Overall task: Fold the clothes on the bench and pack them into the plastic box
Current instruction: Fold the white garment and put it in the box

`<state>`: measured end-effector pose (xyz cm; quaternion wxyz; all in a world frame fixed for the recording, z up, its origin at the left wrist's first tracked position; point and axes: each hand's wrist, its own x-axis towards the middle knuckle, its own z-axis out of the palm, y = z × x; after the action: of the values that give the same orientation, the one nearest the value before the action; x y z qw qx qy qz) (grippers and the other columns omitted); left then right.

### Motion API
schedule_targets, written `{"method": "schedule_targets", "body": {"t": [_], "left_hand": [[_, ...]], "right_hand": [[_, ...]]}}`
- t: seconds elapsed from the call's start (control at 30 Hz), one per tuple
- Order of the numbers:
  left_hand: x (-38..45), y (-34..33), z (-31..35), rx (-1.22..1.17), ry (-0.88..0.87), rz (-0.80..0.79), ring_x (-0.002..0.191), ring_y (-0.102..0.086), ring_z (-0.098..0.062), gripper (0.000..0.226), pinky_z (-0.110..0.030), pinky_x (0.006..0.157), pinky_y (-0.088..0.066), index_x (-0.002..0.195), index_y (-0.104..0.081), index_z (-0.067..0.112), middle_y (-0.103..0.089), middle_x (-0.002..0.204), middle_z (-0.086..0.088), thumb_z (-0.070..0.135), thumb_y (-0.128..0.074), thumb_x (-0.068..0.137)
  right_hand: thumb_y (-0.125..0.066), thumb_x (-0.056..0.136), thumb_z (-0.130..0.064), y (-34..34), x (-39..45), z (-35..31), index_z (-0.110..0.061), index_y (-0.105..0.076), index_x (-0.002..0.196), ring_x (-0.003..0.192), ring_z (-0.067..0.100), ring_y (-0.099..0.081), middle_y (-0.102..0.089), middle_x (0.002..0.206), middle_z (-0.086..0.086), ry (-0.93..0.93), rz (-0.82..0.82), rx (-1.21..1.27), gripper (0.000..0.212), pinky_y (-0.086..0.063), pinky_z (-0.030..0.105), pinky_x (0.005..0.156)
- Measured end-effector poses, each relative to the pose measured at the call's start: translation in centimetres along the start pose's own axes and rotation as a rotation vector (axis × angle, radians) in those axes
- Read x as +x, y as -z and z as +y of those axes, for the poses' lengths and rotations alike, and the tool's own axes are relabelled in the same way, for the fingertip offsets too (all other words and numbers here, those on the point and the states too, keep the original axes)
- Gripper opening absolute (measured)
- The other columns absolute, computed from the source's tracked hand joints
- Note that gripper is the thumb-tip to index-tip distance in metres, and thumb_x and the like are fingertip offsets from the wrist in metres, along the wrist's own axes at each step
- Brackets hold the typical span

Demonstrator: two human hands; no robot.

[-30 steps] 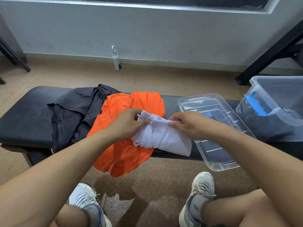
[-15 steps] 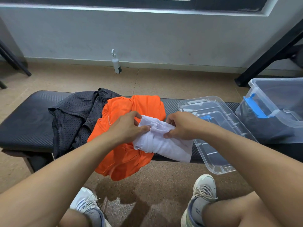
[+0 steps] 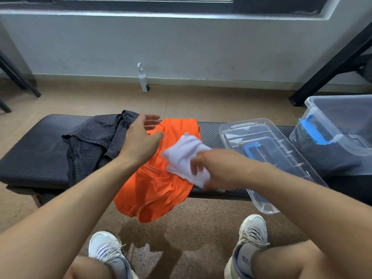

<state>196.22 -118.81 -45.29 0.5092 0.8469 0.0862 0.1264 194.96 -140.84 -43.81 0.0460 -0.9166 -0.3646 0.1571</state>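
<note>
- My right hand (image 3: pixel 213 168) gripped the white garment (image 3: pixel 185 156), fingers curled round its near edge; motion blur there, so exact finger placement unclear.
- White garment was bunched into a small bundle, lying on top of the orange shirt (image 3: pixel 153 190), mid-bench (image 3: pixel 30 156).
- My left hand (image 3: pixel 141 141) was spread and held nothing, fingers straight, over the spot where the orange shirt meets the dark mesh garment (image 3: pixel 90 141). Could not tell if it touched the cloth.
- Orange shirt lay unfolded, near part draped over the bench's front edge toward the floor.
- Dark mesh garment sat crumpled at the left, just beside the orange shirt, one edge hanging over the front too.
- Lid (image 3: pixel 267 158) lay upturned on the bench to the right of the white bundle, near corner sticking out past the bench edge; a blue latch showed through it.
- Box (image 3: pixel 330 125) stood at the far right, open, blue latch on its side. Something dark showed through its wall, looked like clothing already packed, but I could not confirm.
- Progress, my read: early to middle. White garment looked folded or nearly so and ready to go in the box.
- Left to do: put the white bundle in the box, fold and pack the orange shirt and the mesh garment. Closing the lid possibly, task doesn't say.
- Spray bottle (image 3: pixel 143 81) stood on the floor by the wall, not involved.
</note>
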Motion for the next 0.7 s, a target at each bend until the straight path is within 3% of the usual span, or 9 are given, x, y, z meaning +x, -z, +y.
{"method": "schedule_targets", "body": {"t": [0.07, 0.1, 0.17, 0.3, 0.4, 0.47, 0.53, 0.6, 0.7], "left_hand": [[-0.2, -0.3, -0.1, 0.048, -0.020, -0.074, 0.107, -0.064, -0.011, 0.030, -0.028, 0.097, -0.051, 0.112, -0.067, 0.016, -0.070, 0.110, 0.005, 0.009, -0.074, 0.084], [-0.3, -0.5, -0.2, 0.085, -0.037, -0.119, 0.106, -0.063, -0.010, 0.029, -0.022, 0.094, -0.049, 0.112, -0.069, 0.015, -0.070, 0.111, 0.005, 0.013, -0.077, 0.084], [-0.6, -1.0, -0.4, 0.149, -0.055, -0.217, 0.105, -0.062, -0.008, 0.036, -0.015, 0.086, -0.045, 0.115, -0.068, 0.015, -0.068, 0.112, 0.006, 0.024, -0.082, 0.082], [-1.1, -1.3, -1.3, 0.363, -0.060, -0.374, 0.107, -0.061, -0.012, 0.055, -0.029, 0.089, -0.048, 0.128, -0.061, 0.022, -0.066, 0.116, 0.007, 0.032, -0.083, 0.079], [-1.1, -1.4, -1.8, 0.472, -0.098, -0.381, 0.108, -0.060, -0.016, 0.056, -0.033, 0.092, -0.049, 0.133, -0.058, 0.024, -0.067, 0.123, 0.003, 0.023, -0.079, 0.081], [-1.1, -1.5, -2.1, 0.509, -0.175, -0.361, 0.114, -0.060, -0.021, 0.059, -0.034, 0.095, -0.047, 0.136, -0.056, 0.022, -0.067, 0.126, 0.000, 0.014, -0.075, 0.080], [-1.2, -1.8, -2.2, 0.505, -0.315, -0.367, 0.122, -0.057, -0.022, 0.060, -0.031, 0.102, -0.042, 0.137, -0.057, 0.020, -0.065, 0.131, 0.000, 0.008, -0.067, 0.080], [-1.5, -2.1, -1.7, 0.452, -0.411, -0.388, 0.127, -0.052, -0.018, 0.057, -0.029, 0.108, -0.037, 0.138, -0.058, 0.020, -0.062, 0.135, 0.002, 0.014, -0.059, 0.081], [-1.5, -2.4, -0.8, 0.423, -0.497, -0.356, 0.138, -0.042, -0.013, 0.054, -0.028, 0.115, -0.029, 0.140, -0.057, 0.026, -0.056, 0.144, 0.005, 0.042, -0.063, 0.089]], "right_hand": [[-0.075, 0.087, -0.034, -0.3, -0.3, -0.5, -0.032, -0.066, 0.112, 0.072, 0.001, -0.055, -0.057, 0.083, -0.021, 0.027, -0.263, 0.113, 0.027, -0.036, 0.008, 0.055], [-0.074, 0.088, -0.033, -0.1, -0.3, -0.3, -0.031, -0.069, 0.110, 0.069, -0.001, -0.054, -0.059, 0.082, -0.022, 0.021, -0.256, 0.161, 0.023, -0.037, 0.006, 0.057], [-0.074, 0.088, -0.030, 0.6, -0.2, 0.9, -0.030, -0.071, 0.101, 0.068, -0.004, -0.054, -0.058, 0.077, -0.022, -0.040, -0.083, 0.183, 0.013, -0.038, 0.007, 0.057], [-0.078, 0.084, -0.032, 0.8, 0.9, 3.4, -0.027, -0.069, 0.099, 0.089, 0.014, -0.064, -0.065, 0.093, -0.011, -0.258, 0.288, 0.298, 0.018, -0.048, 0.027, 0.075], [-0.077, 0.083, -0.045, -0.5, 1.7, 3.9, -0.025, -0.061, 0.123, 0.104, 0.019, -0.061, -0.065, 0.116, -0.003, -0.376, 0.172, 0.325, 0.048, -0.050, 0.034, 0.087], [-0.076, 0.079, -0.054, -1.4, 2.1, 3.8, -0.026, -0.056, 0.128, 0.102, 0.021, -0.058, -0.064, 0.120, -0.001, -0.406, 0.053, 0.281, 0.059, -0.049, 0.035, 0.083], [-0.078, 0.077, -0.054, -1.7, 2.3, 3.7, -0.026, -0.055, 0.122, 0.093, 0.021, -0.054, -0.064, 0.112, -0.001, -0.405, 0.038, 0.279, 0.058, -0.045, 0.033, 0.075], [-0.083, 0.074, -0.049, -1.5, 2.4, 3.4, -0.028, -0.056, 0.113, 0.089, 0.019, -0.055, -0.061, 0.103, -0.004, -0.391, 0.087, 0.323, 0.052, -0.042, 0.032, 0.069], [-0.087, 0.070, -0.041, -0.6, 2.1, 2.8, -0.031, -0.057, 0.109, 0.086, 0.017, -0.055, -0.060, 0.095, -0.008, -0.299, 0.169, 0.347, 0.051, -0.039, 0.030, 0.066]]}}
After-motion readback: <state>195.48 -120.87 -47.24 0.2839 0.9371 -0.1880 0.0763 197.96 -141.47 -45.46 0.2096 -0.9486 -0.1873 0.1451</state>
